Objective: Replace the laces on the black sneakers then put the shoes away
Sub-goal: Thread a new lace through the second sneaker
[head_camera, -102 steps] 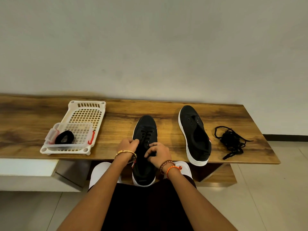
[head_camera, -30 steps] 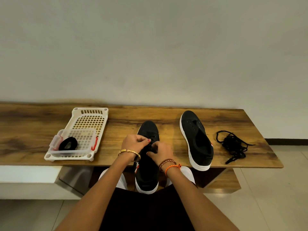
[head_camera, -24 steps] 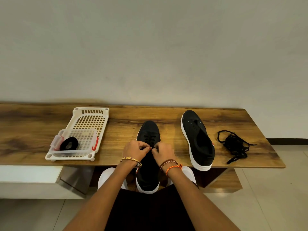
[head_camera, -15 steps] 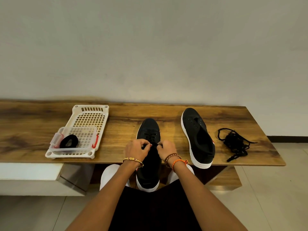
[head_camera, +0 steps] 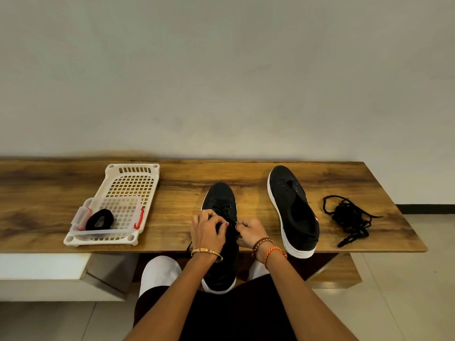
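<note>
Two sneakers (head_camera: 293, 210) on wooden table (head_camera: 49, 190) (plain wall (head_camera: 221, 70) behind).

surface: wooden bench (head_camera: 49, 193) against wall | left: white plastic basket (head_camera: 133, 183) | centre: black sneaker (head_camera: 220, 200), toe to wall, heel overhanging front edge | right of it: second black sneaker (head_camera: 293, 210), unlaced, heel at front edge | far right: loose black laces (head_camera: 348, 217) in a tangle
</note>
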